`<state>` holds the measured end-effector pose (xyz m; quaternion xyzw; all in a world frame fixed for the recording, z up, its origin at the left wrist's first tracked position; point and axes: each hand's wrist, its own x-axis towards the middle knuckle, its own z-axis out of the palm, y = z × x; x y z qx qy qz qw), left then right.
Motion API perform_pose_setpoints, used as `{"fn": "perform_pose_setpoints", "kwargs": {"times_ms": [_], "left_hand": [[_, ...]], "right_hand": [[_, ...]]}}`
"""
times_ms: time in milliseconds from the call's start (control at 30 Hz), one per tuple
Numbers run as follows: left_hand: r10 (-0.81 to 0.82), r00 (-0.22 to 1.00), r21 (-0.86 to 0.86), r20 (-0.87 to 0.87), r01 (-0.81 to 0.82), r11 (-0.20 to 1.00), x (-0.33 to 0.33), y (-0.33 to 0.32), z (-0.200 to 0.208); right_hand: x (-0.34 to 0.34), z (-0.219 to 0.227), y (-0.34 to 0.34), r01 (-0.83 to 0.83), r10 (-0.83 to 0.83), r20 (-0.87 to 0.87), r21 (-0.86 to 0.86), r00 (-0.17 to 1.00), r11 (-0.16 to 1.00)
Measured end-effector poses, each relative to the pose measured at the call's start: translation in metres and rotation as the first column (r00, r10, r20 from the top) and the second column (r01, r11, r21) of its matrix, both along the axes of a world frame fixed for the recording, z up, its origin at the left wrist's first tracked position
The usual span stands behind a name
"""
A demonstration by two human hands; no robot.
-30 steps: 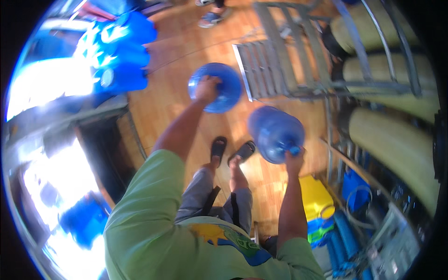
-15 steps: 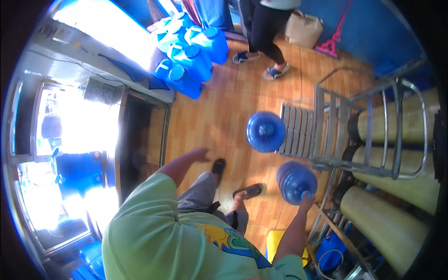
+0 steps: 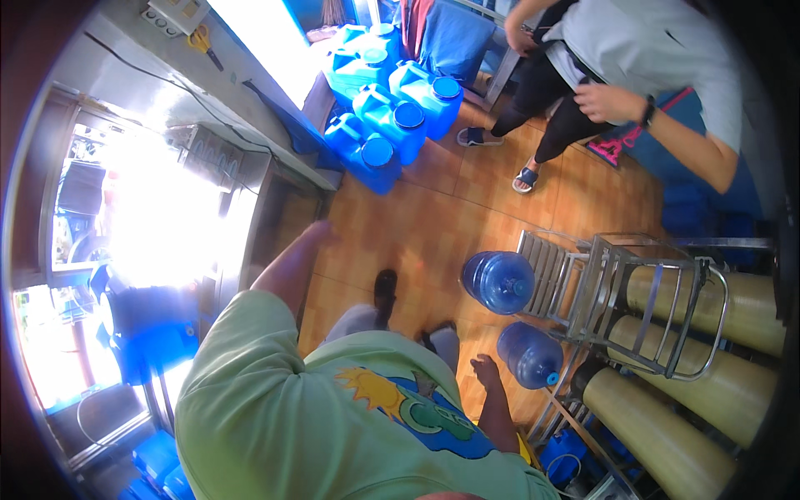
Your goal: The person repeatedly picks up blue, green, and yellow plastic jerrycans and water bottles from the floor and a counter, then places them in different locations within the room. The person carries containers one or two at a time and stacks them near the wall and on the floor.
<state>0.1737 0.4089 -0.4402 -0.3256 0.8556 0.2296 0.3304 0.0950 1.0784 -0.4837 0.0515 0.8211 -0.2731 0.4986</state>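
My right hand (image 3: 485, 371) hangs just left of a clear blue water jug (image 3: 531, 355), apart from it. Its fingers are spread and nothing is in them. The jug stands on the floor with its capped neck up. Close behind it is a second clear blue water jug (image 3: 498, 282), beside the slatted metal rack. Out to my left, over the floor near the dark doorway-like opening, my left hand (image 3: 317, 232) is smeared by motion. No object shows in it.
Several solid blue jerrycans (image 3: 407, 118) stand at the far left. A person in a grey shirt (image 3: 658, 62) stands at the far right. A metal rack (image 3: 596, 279) and large pale yellow cylinders (image 3: 658, 417) line the right. Scissors (image 3: 203, 43) hang on the left wall.
My right hand has let go of the near jug's neck and moved left of it. My left arm has swung outward to the left. More of the other person now shows.
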Motion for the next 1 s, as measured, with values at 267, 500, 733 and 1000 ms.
{"fn": "perform_pose_setpoints", "kwargs": {"times_ms": [267,500,733,1000], "left_hand": [[-0.056,0.937,-0.068,-0.344,0.034,0.997,-0.162,-0.101,0.017],[0.71,0.624,0.339,-0.327,-0.624,0.704,-0.246,-0.17,-0.058],[0.952,0.2,0.388,-0.233,-0.878,0.279,-0.266,-0.222,-0.186],[0.958,-0.241,0.753,0.158,-0.598,-0.274,-0.286,-0.269,-0.251]], "right_hand": [[-0.085,-0.019,-0.082,-0.031,0.017,-0.148,-0.089,0.989,0.996],[-0.266,-0.077,-0.266,-0.518,0.493,-0.363,0.03,0.791,0.855],[-0.423,-0.099,-0.69,-0.636,0.414,-0.571,-0.263,0.709,0.726],[-0.434,-0.168,-0.906,-0.748,0.555,-0.694,0.035,0.459,0.662]]}}
